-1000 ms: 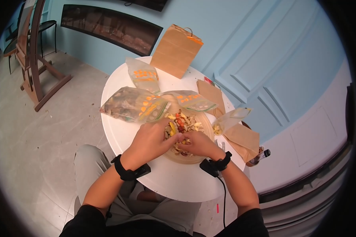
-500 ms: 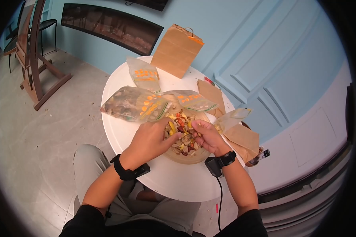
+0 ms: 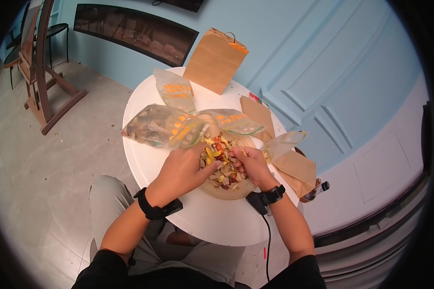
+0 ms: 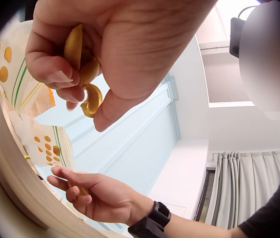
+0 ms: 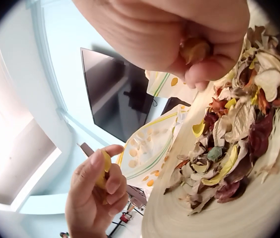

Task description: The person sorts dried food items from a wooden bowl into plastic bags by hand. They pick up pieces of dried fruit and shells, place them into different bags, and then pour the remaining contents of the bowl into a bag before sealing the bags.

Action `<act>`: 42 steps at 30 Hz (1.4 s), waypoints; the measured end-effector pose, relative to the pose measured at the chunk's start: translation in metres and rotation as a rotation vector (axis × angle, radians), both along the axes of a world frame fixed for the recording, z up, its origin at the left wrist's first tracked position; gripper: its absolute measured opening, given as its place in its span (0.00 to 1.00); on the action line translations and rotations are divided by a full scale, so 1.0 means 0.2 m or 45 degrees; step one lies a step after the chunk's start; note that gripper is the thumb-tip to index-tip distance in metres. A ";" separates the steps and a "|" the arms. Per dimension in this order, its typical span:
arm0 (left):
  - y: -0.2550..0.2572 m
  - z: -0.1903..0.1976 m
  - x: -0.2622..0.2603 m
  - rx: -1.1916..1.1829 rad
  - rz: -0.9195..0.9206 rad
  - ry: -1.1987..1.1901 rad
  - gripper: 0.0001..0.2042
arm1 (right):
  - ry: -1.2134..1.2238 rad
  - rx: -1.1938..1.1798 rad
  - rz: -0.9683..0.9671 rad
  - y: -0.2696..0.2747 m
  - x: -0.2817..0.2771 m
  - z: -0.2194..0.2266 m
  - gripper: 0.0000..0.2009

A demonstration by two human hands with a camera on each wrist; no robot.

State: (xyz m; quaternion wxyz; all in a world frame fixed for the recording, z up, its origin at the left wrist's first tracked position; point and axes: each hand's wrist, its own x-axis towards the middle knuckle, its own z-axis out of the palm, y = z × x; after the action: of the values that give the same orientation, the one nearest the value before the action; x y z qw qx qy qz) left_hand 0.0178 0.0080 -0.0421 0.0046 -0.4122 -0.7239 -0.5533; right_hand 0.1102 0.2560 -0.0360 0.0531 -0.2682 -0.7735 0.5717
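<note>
Fingers of the left hand [image 3: 181,168] curl round several yellow pieces [image 4: 73,47], while those of the right hand [image 3: 253,164], near them, pinch a small brownish-yellow piece [image 5: 195,50]. Below both sets of fingertips lies a heap of dried petals [image 3: 226,176] in a pale round bowl [image 5: 174,223]; beyond the fingers rest orange-dotted zip bags [image 3: 161,126], and farther off, on the white table [image 3: 202,221], stands a brown paper bag [image 3: 216,60].
</note>
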 end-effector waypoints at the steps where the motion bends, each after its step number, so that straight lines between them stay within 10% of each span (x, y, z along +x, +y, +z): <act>1: 0.00 0.00 0.00 0.002 0.003 0.002 0.20 | 0.012 0.170 0.058 -0.01 -0.02 0.01 0.14; 12: 0.01 -0.01 0.00 0.032 -0.003 -0.002 0.19 | 0.030 1.043 0.485 -0.07 -0.15 -0.04 0.16; 18: -0.02 0.02 -0.01 0.041 -0.030 -0.067 0.19 | 0.165 -0.717 -0.076 0.00 -0.11 0.02 0.10; 21: -0.02 0.01 -0.01 0.035 -0.022 -0.068 0.19 | 0.173 -0.873 -0.135 -0.01 -0.07 0.10 0.10; 30: -0.02 0.00 -0.01 0.037 -0.023 -0.046 0.20 | 0.012 0.962 0.474 0.10 -0.04 -0.12 0.14; 42: -0.02 0.01 0.00 0.001 -0.033 -0.040 0.20 | -0.311 1.233 0.281 -0.02 -0.03 0.02 0.11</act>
State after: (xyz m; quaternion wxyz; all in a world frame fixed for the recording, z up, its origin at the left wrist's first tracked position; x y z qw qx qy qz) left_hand 0.0171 0.0044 -0.0397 -0.0139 -0.4128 -0.7183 -0.5599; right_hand 0.1042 0.2513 -0.0325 0.0198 -0.1943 -0.9741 0.1143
